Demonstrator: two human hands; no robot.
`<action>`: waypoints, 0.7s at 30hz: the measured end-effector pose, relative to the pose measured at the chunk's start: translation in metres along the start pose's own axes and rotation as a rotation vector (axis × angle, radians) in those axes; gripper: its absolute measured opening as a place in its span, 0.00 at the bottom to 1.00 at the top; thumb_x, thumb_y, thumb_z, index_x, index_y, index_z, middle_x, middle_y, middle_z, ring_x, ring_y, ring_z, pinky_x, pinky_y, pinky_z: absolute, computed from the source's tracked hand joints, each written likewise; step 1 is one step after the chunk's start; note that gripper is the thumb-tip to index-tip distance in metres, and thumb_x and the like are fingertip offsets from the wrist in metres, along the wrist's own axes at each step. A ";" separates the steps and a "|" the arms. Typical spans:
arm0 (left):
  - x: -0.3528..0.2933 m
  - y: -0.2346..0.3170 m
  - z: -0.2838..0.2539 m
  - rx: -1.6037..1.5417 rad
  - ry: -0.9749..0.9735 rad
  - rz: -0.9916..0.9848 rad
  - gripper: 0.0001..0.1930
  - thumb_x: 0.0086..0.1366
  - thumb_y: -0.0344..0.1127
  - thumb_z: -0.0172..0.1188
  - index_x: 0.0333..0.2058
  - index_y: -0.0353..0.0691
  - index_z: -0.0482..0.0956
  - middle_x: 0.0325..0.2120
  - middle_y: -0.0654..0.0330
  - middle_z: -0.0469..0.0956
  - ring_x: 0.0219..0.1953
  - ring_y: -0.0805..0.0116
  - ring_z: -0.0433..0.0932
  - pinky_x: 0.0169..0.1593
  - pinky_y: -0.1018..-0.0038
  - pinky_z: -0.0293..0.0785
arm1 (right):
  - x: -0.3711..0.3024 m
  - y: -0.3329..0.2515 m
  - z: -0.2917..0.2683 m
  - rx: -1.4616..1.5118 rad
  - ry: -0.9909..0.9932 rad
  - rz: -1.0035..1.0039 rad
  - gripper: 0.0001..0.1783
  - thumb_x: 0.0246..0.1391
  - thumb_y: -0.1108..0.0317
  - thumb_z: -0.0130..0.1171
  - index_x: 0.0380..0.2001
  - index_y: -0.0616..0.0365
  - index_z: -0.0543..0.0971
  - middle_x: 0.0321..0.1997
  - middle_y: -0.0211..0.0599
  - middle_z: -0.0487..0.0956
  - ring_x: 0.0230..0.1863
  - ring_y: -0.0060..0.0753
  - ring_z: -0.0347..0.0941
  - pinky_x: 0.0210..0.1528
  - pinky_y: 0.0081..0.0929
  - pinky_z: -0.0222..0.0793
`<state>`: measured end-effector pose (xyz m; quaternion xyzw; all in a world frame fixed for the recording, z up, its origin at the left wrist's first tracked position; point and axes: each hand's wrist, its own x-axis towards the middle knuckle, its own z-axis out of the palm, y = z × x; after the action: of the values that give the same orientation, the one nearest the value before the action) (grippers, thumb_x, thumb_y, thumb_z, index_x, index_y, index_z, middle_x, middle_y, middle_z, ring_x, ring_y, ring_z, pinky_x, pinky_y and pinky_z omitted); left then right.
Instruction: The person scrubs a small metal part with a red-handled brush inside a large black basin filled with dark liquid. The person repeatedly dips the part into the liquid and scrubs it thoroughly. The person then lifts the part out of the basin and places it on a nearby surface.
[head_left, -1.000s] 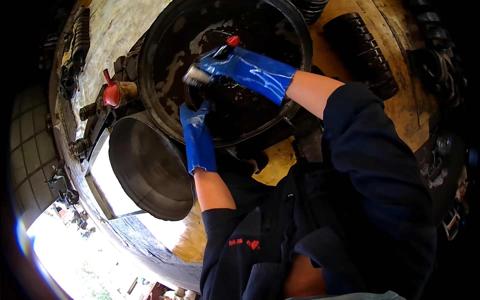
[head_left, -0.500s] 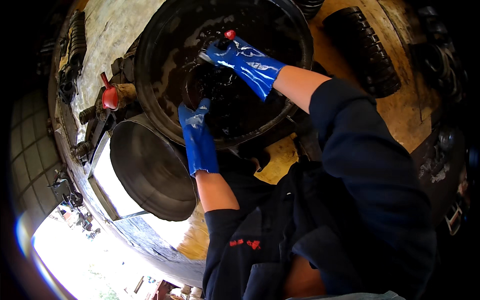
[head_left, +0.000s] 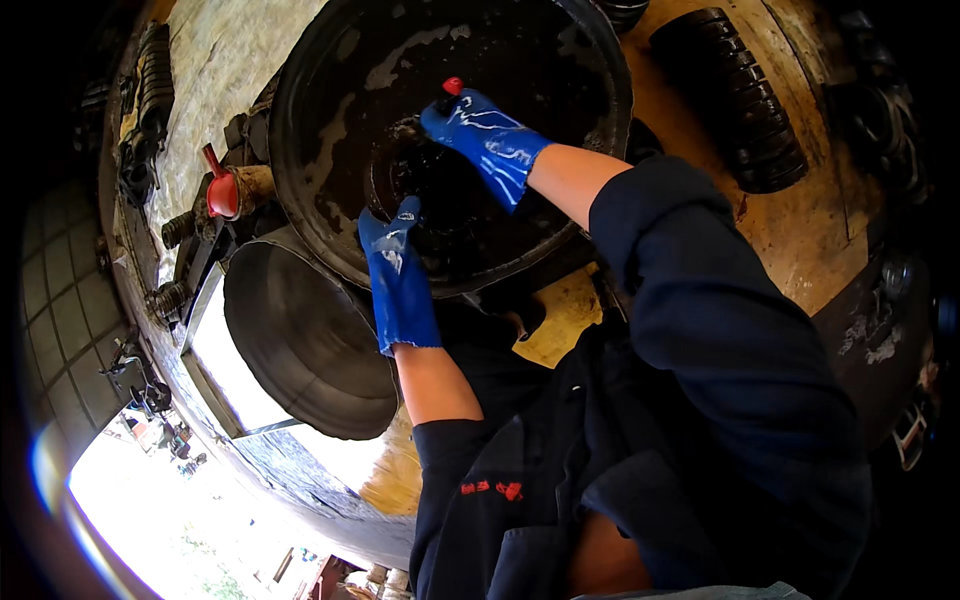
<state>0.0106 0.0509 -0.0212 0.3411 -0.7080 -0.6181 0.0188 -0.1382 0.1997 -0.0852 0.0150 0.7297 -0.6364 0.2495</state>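
Observation:
A large round black basin [head_left: 300, 225] holds dark, wet-looking liquid with patches of pale film. My right hand [head_left: 475, 130], in a long blue rubber glove, is closed round a tool with a dark handle and red end [head_left: 453, 86]; its working end is hidden. Lower in the basin is my left hand [head_left: 388, 235], gloved alike. Its fingers are closed at the near edge of a dark round part [head_left: 374, 180], whose curved rim barely shows against the liquid.
A big empty-looking metal tub [head_left: 305, 340] leans at the basin's near left. Beyond it sits a red funnel-like scoop [head_left: 222, 192]. Stacked black ribbed parts [head_left: 735, 100] lie on the brown surface at right; more ribbed parts [head_left: 154, 85] stand far left.
My right hand has shifted slightly left and its forearm has drawn inward, with the red-ended tool moving a little nearer. My left hand stays almost in place.

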 end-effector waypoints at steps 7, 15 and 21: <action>0.000 -0.004 0.001 -0.112 0.102 -0.137 0.23 0.70 0.37 0.65 0.58 0.29 0.75 0.42 0.52 0.85 0.38 0.61 0.83 0.44 0.70 0.81 | -0.028 -0.015 -0.023 -0.136 -0.037 -0.071 0.19 0.61 0.53 0.59 0.37 0.60 0.85 0.31 0.37 0.83 0.34 0.28 0.78 0.42 0.33 0.73; 0.018 0.004 0.014 -0.502 0.326 -0.238 0.32 0.73 0.63 0.54 0.56 0.38 0.80 0.51 0.55 0.82 0.51 0.59 0.79 0.58 0.65 0.75 | -0.102 -0.086 -0.007 0.146 -0.317 -0.041 0.14 0.61 0.57 0.60 0.36 0.57 0.82 0.32 0.40 0.82 0.33 0.33 0.76 0.40 0.34 0.71; 0.031 -0.015 0.008 -0.536 0.224 -0.199 0.30 0.74 0.61 0.52 0.56 0.38 0.77 0.46 0.53 0.80 0.46 0.58 0.79 0.54 0.60 0.78 | -0.118 -0.067 -0.024 0.049 -0.439 -0.017 0.19 0.57 0.53 0.59 0.28 0.60 0.82 0.23 0.38 0.78 0.27 0.28 0.71 0.33 0.33 0.65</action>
<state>-0.0103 0.0418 -0.0484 0.4575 -0.4764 -0.7403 0.1254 -0.0656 0.2441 0.0236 -0.1241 0.6422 -0.6440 0.3968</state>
